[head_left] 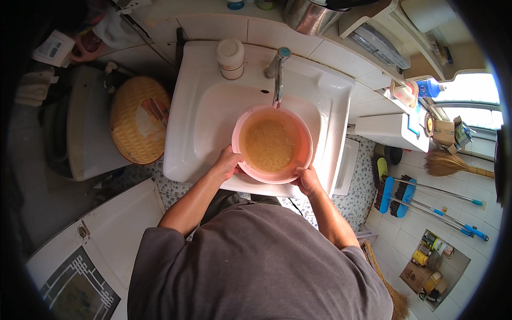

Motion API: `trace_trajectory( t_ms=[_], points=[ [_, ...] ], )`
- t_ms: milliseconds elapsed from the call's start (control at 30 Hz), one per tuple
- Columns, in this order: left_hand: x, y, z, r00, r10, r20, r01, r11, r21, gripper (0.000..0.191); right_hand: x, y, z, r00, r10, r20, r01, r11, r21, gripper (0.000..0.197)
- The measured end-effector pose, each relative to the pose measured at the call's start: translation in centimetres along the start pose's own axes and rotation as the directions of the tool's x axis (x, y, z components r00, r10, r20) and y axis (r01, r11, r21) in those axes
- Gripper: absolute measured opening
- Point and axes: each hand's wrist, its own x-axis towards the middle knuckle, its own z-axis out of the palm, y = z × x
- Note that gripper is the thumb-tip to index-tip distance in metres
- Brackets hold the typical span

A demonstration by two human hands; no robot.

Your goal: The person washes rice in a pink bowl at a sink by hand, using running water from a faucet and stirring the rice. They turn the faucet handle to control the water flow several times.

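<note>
A pink plastic basin (237,138) is held level over the front of a white ceramic sink (188,120). Yellowish, cloudy water (272,140) fills much of it, with pale grains or bits lying in the water. My left hand (228,163) grips the rim at the lower left, and my right hand (307,179) grips it at the lower right. Just beyond the basin's far rim is the spout of a chrome faucet (279,80); no stream of water shows from it. On the sink's back ledge stands a white lidded jar (231,59).
A round yellow woven-pattern lid or tray (138,120) is left of the sink. A metal pot (314,18) stands on the ledge behind. Blue push brooms (386,195) and a straw broom (448,163) are at the right wall. An open door panel (116,224) stands lower left.
</note>
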Motion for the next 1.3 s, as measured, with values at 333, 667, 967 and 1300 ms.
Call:
trace_trajectory(
  t_ms=[333, 667, 967, 1300],
  points=[
    [-0.2, 0.4, 0.3, 1.0, 0.004, -0.006, -0.004, 1.0, -0.003, 0.054, 0.0, -0.3, 0.0, 0.999, 0.015, -0.031, -0.017, 0.998, -0.055, 0.032],
    [-0.7, 1.0, 0.5, 0.999, -0.04, -0.003, 0.04, 0.998, 0.047, 0.054, 0.0, -0.6, -0.3, 0.997, 0.081, -0.006, -0.081, 0.993, -0.087, 0.044],
    [-0.8, 1.2, 0.7, 0.999, -0.035, 0.013, 0.034, 0.998, 0.048, 0.053, -0.2, -0.7, -0.3, 0.998, 0.059, 0.02, -0.059, 0.998, -0.037, 0.046],
    [-0.6, 0.9, 0.5, 1.0, -0.024, 0.007, 0.024, 0.999, 0.04, 0.047, -0.2, -0.8, -0.1, 0.997, 0.077, -0.004, -0.077, 0.997, -0.003, 0.043]
  ],
)
